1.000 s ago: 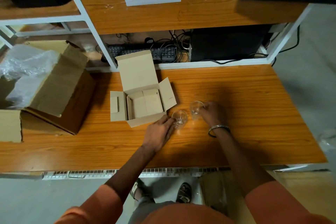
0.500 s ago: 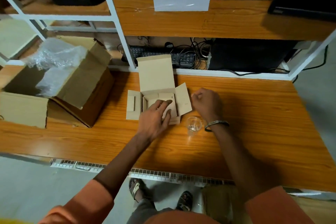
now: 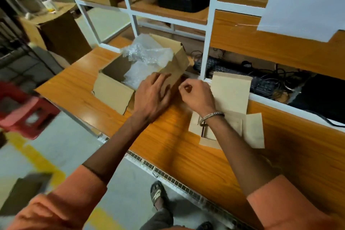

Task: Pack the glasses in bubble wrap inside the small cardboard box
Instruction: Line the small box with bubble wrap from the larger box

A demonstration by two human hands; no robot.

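Note:
The small cardboard box (image 3: 231,91) lies open on the wooden table (image 3: 168,136), lid up and side flaps spread, partly under my right forearm. A large open cardboard box (image 3: 112,91) to its left holds crumpled bubble wrap (image 3: 147,54). My left hand (image 3: 153,97) is open, fingers spread, against the large box's near right flap. Beside that flap, just left of the small box's lid, my right hand (image 3: 196,97) has its fingers curled with nothing seen in them. No glass shows in this view.
White shelf posts (image 3: 207,43) rise behind the boxes, with a keyboard (image 3: 261,84) and tangled cables under the low shelf. A red stool (image 3: 24,112) stands on the floor at the left. The table edge runs diagonally below my arms.
The view has swung left. Both hands left the small box and the glass and moved to the large box with the bubble wrap. The glass is out of view now.

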